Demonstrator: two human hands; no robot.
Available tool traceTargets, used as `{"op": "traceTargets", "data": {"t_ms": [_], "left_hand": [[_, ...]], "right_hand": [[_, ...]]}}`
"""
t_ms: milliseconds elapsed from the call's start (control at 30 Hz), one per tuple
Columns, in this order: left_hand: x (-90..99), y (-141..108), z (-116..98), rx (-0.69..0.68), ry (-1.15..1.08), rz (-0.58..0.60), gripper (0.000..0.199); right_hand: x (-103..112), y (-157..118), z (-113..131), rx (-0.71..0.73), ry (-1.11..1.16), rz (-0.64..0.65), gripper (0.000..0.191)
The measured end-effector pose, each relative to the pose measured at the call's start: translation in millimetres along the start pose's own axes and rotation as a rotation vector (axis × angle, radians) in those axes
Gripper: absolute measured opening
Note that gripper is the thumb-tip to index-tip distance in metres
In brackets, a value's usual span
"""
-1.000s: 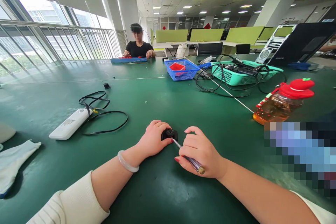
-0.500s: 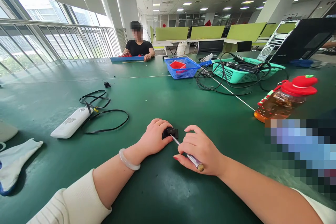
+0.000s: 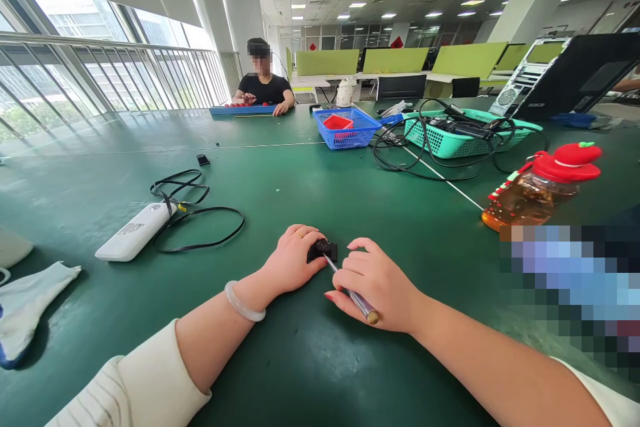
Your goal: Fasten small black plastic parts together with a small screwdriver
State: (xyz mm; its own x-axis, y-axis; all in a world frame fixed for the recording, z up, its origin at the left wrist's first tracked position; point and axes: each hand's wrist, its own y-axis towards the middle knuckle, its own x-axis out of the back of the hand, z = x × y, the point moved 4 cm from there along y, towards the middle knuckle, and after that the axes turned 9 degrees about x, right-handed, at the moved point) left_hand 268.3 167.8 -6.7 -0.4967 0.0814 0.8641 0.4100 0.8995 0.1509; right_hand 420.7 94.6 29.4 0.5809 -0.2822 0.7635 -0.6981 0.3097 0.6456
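Note:
A small black part (image 3: 329,251) with a round raised piece lies on the green table (image 3: 280,373). My left hand (image 3: 290,259) is closed on its left side, thumb at the near edge, hiding some of it. My right hand (image 3: 377,285) grips a screwdriver (image 3: 356,297), its handle end pointing down toward me. The thin metal shaft slants up and left, and its tip meets the round piece on the black part. Exactly where the tip sits is too small to tell.
Left lie a white power bank (image 3: 136,232) with a black cord (image 3: 220,209) and a glove (image 3: 35,310). On the right stands a red-lidded bottle (image 3: 543,193). Farther back are a blue basket (image 3: 349,137), a green basket (image 3: 450,142) with cables, and a seated person (image 3: 265,88).
My right hand and the screwdriver have shifted slightly left, the handle end swinging a little left and up. My left hand still holds the black part.

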Motion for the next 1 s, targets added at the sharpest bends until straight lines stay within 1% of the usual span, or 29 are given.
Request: {"op": "traceTargets", "data": {"t_ms": [100, 200, 300, 467, 567, 833, 1000], "left_hand": [[0.1, 0.8, -0.2, -0.013, 0.000, -0.011, 0.029], [0.3, 1.1, -0.3, -0.019, 0.002, -0.017, 0.028], [-0.3, 1.1, 0.5, -0.010, 0.004, -0.008, 0.030], [-0.8, 0.2, 1.4, -0.007, 0.017, -0.014, 0.031], [-1.0, -0.4, 1.2, -0.004, 0.019, -0.011, 0.032], [-0.9, -0.4, 0.6, 0.004, 0.028, -0.005, 0.033], [-0.7, 0.3, 0.0, -0.002, 0.024, 0.004, 0.032]], "right_hand": [[-6.0, -2.4, -1.2, -0.001, 0.003, 0.075, 0.019], [-8.7, -3.5, -1.9, 0.002, 0.009, 0.105, 0.019], [-7.0, -2.4, -2.0, -0.008, 0.013, 0.072, 0.019], [1.0, 0.4, -1.3, -0.035, -0.004, -0.042, 0.019], [4.8, 1.5, -0.2, -0.036, -0.009, -0.088, 0.020], [8.2, 2.4, 1.2, -0.047, -0.009, -0.118, 0.020], [7.7, 1.3, -1.4, -0.070, -0.056, -0.133, 0.023]]}}
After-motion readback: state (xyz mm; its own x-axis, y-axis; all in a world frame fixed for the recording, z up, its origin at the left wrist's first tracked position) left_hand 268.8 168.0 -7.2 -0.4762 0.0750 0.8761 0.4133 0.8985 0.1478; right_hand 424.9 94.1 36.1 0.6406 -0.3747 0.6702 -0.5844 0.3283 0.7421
